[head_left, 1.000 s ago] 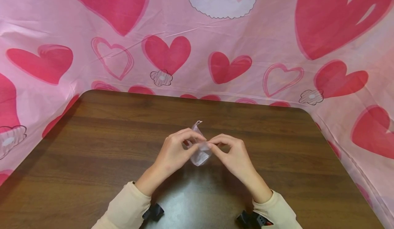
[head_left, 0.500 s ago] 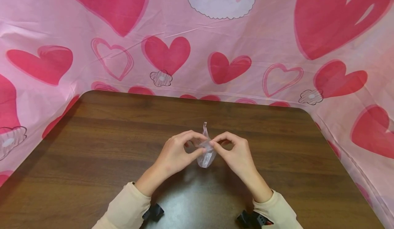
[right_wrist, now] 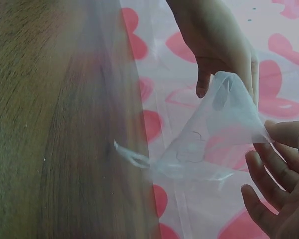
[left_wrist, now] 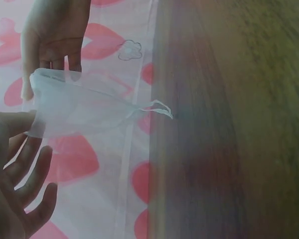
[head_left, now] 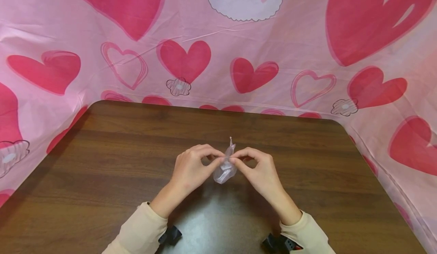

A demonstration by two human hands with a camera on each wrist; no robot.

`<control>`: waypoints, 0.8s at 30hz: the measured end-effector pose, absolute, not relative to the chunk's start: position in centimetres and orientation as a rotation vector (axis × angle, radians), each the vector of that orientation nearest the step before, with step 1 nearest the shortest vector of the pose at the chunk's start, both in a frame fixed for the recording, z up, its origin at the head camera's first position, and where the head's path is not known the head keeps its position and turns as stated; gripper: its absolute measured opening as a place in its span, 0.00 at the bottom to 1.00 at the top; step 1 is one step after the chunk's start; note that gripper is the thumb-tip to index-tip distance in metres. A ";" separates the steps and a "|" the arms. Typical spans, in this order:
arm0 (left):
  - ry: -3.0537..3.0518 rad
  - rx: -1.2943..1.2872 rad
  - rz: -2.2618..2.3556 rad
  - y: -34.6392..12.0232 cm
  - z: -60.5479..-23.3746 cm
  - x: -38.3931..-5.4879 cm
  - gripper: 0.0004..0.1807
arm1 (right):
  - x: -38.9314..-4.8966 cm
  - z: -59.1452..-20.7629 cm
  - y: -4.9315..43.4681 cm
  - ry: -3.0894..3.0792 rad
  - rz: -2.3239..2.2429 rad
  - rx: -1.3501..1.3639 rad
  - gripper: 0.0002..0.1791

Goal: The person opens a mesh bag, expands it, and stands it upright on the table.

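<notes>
A small sheer whitish bag (head_left: 224, 172) hangs between both hands, held clear of the table. In the left wrist view the bag (left_wrist: 84, 107) has a wide end at the hands and tapers to a thin looped cord (left_wrist: 159, 107). My left hand (head_left: 192, 168) pinches one side of its wide end between thumb and fingertips. Opposite it, my right hand (head_left: 259, 170) pinches the other side the same way. From the right wrist the bag (right_wrist: 204, 132) looks see-through, with folds; I cannot make out anything inside.
A brown wood-grain table (head_left: 119, 163) lies under the hands. Pink cloth (head_left: 218, 30) printed with red hearts stands along its back and sides. Black wrist devices sit at both cuffs, the left device (head_left: 170, 235) and the right device (head_left: 280, 242).
The bag's corded tip has swung from leaning left to pointing away, slightly right. The left thumb and fingers, parted half a second ago, have come together on the bag.
</notes>
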State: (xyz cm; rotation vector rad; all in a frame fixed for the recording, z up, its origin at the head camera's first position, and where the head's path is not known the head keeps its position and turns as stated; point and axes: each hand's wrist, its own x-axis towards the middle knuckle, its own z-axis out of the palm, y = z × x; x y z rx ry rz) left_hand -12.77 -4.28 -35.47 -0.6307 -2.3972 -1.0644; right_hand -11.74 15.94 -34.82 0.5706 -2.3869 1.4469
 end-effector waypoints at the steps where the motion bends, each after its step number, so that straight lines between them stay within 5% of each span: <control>1: -2.398 -0.613 -1.059 -4.3 -35.5 -12.8 0.04 | -11.7 -34.8 16.0 -2.387 1.449 0.573 0.04; 10: -2.359 -0.495 -1.122 -4.4 -35.2 -12.8 0.02 | -11.8 -34.9 15.9 -2.486 1.420 0.629 0.10; 24: -2.406 -0.487 -1.134 -4.3 -35.5 -12.8 0.06 | -11.7 -34.8 15.8 -2.434 1.392 0.508 0.05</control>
